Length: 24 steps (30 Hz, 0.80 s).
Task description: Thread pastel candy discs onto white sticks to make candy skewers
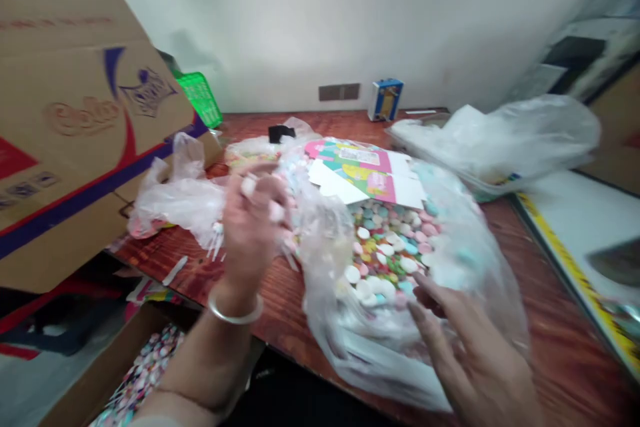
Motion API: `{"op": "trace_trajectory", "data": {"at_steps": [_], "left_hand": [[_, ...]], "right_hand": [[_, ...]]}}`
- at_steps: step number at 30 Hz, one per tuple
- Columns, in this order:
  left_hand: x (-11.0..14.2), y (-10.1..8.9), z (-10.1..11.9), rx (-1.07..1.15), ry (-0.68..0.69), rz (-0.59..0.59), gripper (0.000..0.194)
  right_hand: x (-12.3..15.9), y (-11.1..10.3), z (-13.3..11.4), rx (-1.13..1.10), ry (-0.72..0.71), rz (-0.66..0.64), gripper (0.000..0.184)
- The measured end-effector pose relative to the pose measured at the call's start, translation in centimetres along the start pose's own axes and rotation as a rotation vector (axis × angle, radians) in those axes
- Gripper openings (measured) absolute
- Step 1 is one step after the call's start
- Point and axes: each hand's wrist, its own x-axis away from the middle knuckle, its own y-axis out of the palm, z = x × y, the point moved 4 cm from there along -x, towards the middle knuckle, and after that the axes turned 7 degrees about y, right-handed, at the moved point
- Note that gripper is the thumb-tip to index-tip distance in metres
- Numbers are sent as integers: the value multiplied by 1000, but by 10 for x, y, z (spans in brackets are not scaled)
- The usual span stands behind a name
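**Left hand (253,220) gripping pale pieces, right hand (470,353) poised at the candy bag (325,260)**

The step in hand is seemingly gathering small sweets from the bag. The left hand is curling its fingers around a few whitish pieces (276,211), raised over the wooden table (280,310) to the left of the bag; blur is hiding exactly what they are. The right hand is holding nothing visible, its thumb and index finger standing apart over the bag's near right part; whether the fingertips are touching the pastel candies (385,253) I cannot tell.

The next move is probably calling for a light pinch by the right hand on single candies, with the left keeping its hold.

The bag is lying in the middle of the table, its mouth gaping upward, its loose plastic spilling toward the person. Across the far part of the candies a printed carton (360,167) is resting flat, its long axis running mostly left to right and its right end slanting slightly nearer. The candies are lying at mixed angles, sharing no direction; the gripped pieces are too blurred for reading an axis.
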Motion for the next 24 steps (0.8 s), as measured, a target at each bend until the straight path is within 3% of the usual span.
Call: {"op": "trace_trajectory", "data": {"at_steps": [2,3,6,8,11,15,18,21,23,24], "left_hand": [[-38,-41,-31,-247,52,92,25],[-52,-59,-54,-387,1,100,26],[-68,-98,-119,-940,-126,57,29],[-63,-108,-145,-1046,-118,21,17],[-49,-106,-159,-1126,-54,-20,8],[-44,-92,-147,-1232,7,-31,9],[-33,-71,-102,-1168,183,34,26],[3,-31,-41,-809,375,18,32],[33,2,-20,-509,297,-93,32],[48,22,-19,-397,215,-222,30]], "right_hand": [[7,-10,23,64,81,-7,28],[14,-11,34,90,105,-42,25],[39,4,49,131,105,-234,22],[52,24,46,175,72,-362,23],[60,48,34,342,22,-423,16],[66,61,29,493,-59,-401,15],[71,56,36,447,-132,-283,28],[75,41,41,369,-225,-109,38],[74,27,42,276,-225,-73,34],[73,19,43,215,-183,-65,31]]}}
